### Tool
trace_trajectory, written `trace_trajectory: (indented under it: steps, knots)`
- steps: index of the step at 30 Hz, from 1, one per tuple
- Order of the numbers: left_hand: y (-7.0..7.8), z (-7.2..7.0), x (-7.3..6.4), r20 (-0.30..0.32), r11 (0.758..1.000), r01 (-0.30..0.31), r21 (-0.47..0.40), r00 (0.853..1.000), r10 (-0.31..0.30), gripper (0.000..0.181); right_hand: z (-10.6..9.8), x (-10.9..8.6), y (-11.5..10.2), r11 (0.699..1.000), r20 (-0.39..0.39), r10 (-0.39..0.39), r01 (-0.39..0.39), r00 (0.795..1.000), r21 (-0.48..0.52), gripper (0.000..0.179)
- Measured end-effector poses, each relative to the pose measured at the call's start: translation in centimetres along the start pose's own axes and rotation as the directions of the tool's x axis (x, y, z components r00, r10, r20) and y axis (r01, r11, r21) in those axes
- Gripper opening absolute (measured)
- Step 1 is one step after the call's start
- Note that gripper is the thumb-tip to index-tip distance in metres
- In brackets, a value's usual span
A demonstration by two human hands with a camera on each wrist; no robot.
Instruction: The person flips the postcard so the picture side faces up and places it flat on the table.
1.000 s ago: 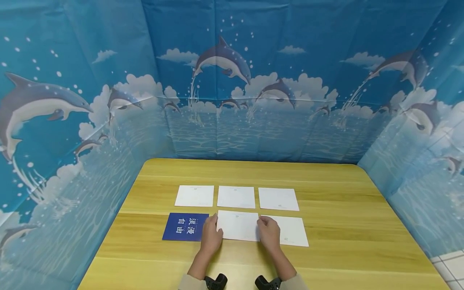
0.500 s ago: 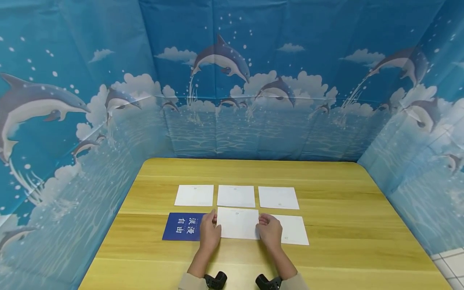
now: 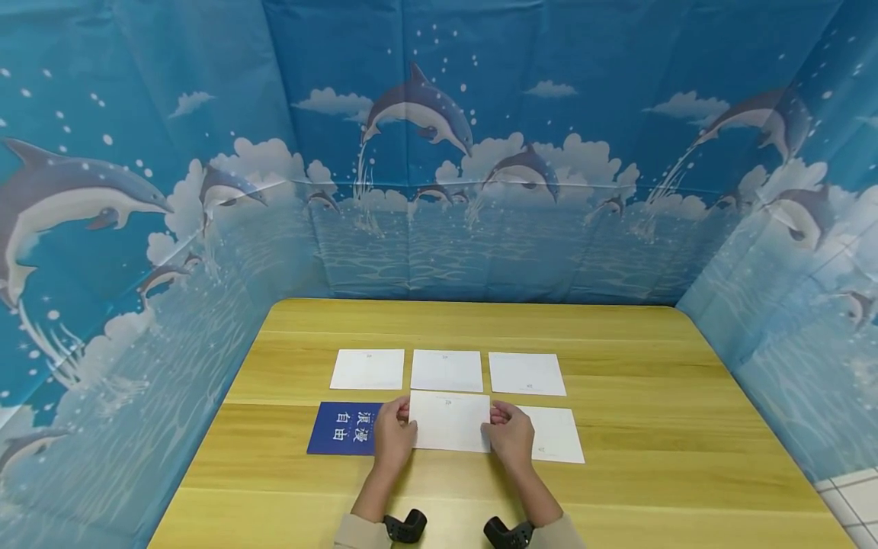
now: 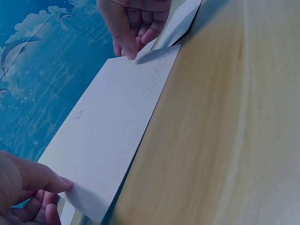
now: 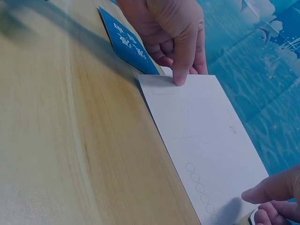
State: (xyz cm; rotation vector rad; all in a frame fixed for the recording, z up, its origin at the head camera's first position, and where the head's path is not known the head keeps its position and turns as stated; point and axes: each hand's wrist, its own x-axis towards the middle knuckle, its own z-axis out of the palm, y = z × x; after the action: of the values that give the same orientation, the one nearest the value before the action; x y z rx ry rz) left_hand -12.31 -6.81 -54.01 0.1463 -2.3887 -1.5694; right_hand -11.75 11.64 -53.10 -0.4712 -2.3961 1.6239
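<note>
Thumbs (image 4: 51, 180) pressed on the upper face, a person's left hand (image 3: 394, 433) and right hand (image 3: 510, 435) pinch the two short ends of a white card (image 3: 449, 421), their other fingers curled and partly hidden behind its edges. The card sits at the middle of the near row, between a blue card (image 3: 343, 428) with white characters, its right end covered by the left hand, and a second white card (image 3: 559, 436), its left end behind the right hand. A line of small circles shows in both wrist views; the held card's other print is too faint to read, and whether its underside touches the wooden table (image 3: 652, 381) cannot be told. Three more white cards (image 3: 447, 371) lie in a row beyond. Each wrist view crops its own hand at the frame edge, and in the head view light sleeves (image 3: 360, 531), beside black wrist devices (image 3: 408, 526), run off the bottom. A dolphin-print backdrop (image 3: 480, 252) rises behind and on both sides, running out of frame; white tiles (image 3: 853, 499) show only at the lower right.
</note>
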Motion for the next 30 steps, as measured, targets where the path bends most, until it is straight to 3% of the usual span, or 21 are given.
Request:
trace_trajectory:
  steps: [10, 17, 24, 30]
  knots:
    - [0.1, -0.7, 0.2, 0.008, 0.998, 0.032, -0.057, 0.999, -0.032, 0.022, -0.5, 0.4, 0.0, 0.998, 0.048, 0.028, -0.031, 0.998, 0.054, 0.035]
    - [0.1, -1.2, 0.2, 0.043, 0.994, 0.054, -0.090, 0.998, -0.050, 0.016, -0.8, 0.5, 0.1, 0.999, 0.101, -0.012, 0.006, 0.995, 0.053, 0.029]
    - [0.0, -1.5, 0.3, 0.073, 1.000, -0.008, -0.026, 0.997, 0.010, 0.015, -1.3, 0.5, 0.2, 0.998, 0.124, -0.067, 0.066, 0.990, 0.008, 0.025]
    - [0.1, -2.1, 0.4, 0.104, 0.997, -0.081, 0.013, 0.991, 0.079, 0.011, -1.8, 0.3, -0.2, 0.980, 0.118, -0.174, 0.184, 0.978, -0.081, 0.019]
